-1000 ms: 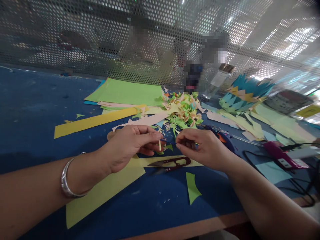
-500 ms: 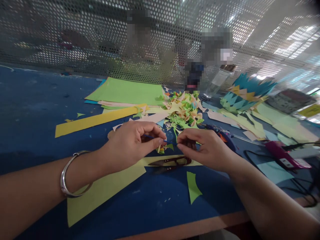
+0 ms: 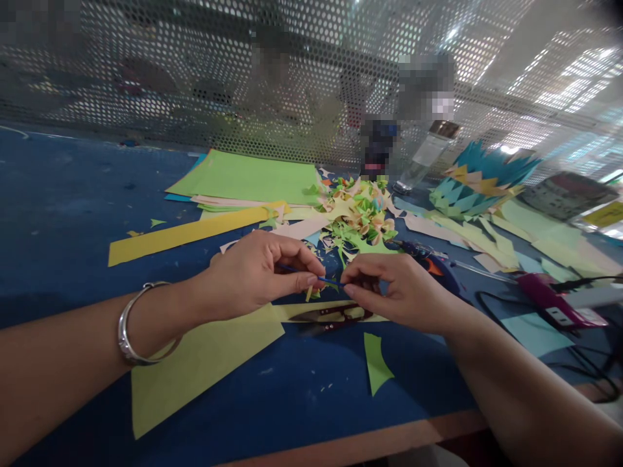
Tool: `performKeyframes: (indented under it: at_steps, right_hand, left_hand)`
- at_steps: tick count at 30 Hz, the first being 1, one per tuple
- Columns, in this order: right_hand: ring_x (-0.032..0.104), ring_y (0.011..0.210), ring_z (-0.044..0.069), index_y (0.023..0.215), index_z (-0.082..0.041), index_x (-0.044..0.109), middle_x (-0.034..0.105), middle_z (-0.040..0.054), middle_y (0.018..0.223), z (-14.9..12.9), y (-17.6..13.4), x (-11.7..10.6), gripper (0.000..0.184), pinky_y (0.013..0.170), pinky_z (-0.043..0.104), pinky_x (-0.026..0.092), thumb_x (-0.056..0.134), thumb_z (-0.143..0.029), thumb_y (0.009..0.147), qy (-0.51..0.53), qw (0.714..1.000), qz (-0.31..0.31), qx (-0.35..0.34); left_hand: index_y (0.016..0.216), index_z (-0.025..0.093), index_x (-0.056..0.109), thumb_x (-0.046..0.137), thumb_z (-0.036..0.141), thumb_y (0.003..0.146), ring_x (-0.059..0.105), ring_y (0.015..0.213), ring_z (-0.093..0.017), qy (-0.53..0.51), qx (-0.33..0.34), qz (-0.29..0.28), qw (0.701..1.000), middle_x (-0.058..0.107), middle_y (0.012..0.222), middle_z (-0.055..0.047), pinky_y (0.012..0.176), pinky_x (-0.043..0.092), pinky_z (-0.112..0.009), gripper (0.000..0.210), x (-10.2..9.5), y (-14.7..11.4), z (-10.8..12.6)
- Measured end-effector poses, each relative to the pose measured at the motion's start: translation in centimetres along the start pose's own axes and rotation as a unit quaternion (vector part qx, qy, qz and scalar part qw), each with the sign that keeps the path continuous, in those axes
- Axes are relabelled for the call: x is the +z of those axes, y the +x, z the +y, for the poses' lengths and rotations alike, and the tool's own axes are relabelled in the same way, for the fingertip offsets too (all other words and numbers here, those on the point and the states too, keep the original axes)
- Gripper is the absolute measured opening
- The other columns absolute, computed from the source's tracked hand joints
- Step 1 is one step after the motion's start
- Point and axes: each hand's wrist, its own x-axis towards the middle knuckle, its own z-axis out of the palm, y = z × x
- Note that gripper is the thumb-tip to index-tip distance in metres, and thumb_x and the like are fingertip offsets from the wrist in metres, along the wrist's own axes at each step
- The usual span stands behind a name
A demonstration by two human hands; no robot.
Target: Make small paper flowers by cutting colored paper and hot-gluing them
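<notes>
A thin blue stick (image 3: 331, 282) runs between my two hands above the blue table. My left hand (image 3: 265, 269) has thumb and forefinger closed on it, with part of the stick visible inside the curled fingers. At the stick's other end, my right hand (image 3: 384, 285) pinches it between thumb and fingertips. A narrow yellow paper strip (image 3: 309, 294) hangs by the left fingertips; what it is fixed to is hidden. Just below the hands lie dark red thread snips (image 3: 341, 314), partly over a pale yellow paper strip. A pale yellow sheet (image 3: 204, 370) lies under my left wrist.
Paper scraps (image 3: 360, 214) are heaped behind the hands, beside stacked green sheets (image 3: 263, 175). To the right are a blue glue gun (image 3: 438, 269), a purple power strip (image 3: 559, 305) with cables and a paper crown (image 3: 481, 178). A perforated metal screen (image 3: 195, 110) stands behind.
My right hand has shifted slightly left and down, and its fingertips now meet the end of the blue stick. My left hand has hardly moved.
</notes>
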Motion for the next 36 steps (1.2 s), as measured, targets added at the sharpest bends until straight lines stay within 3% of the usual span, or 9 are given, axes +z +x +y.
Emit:
performKeyframes:
  at_steps: [13, 28, 36]
  right_hand:
    - [0.055, 0.061, 0.01, 0.088, -0.019, 0.067, 0.062, -0.0002, 0.075, 0.18, -0.36, 0.01, 0.012, 0.056, 0.023, 0.042, 0.06, -0.028, 0.094, -0.006, 1.0, -0.013, 0.001]
    - [0.051, 0.061, 0.01, 0.084, -0.02, 0.064, 0.058, -0.0008, 0.072, 0.03, -0.76, 0.13, 0.013, 0.056, 0.023, 0.04, 0.059, -0.027, 0.094, -0.048, 0.998, 0.013, -0.035]
    - [0.05, 0.062, 0.009, 0.081, -0.02, 0.061, 0.056, -0.0018, 0.072, 0.0, -0.57, 0.14, 0.012, 0.057, 0.023, 0.039, 0.06, -0.02, 0.093, -0.062, 0.996, 0.018, -0.063]
  left_hand:
    - [0.093, 0.023, 0.081, 0.077, 0.03, 0.079, 0.075, 0.083, -0.023, 0.004, 0.027, -0.008, 1.0, 0.08, 0.089, -0.007, 0.077, 0.061, -0.034, 0.017, 0.21, -0.18, -0.09]
    - [0.096, 0.022, 0.078, 0.078, 0.033, 0.078, 0.073, 0.077, -0.02, -0.052, -0.035, -0.031, 0.998, 0.079, 0.085, -0.008, 0.074, 0.057, -0.032, 0.021, 0.21, -0.11, -0.12]
    - [0.133, 0.025, 0.062, 0.079, 0.029, 0.077, 0.074, 0.081, -0.021, -0.056, -0.048, -0.049, 0.996, 0.079, 0.084, -0.005, 0.075, 0.054, -0.03, 0.059, -0.07, -0.25, 0.38]
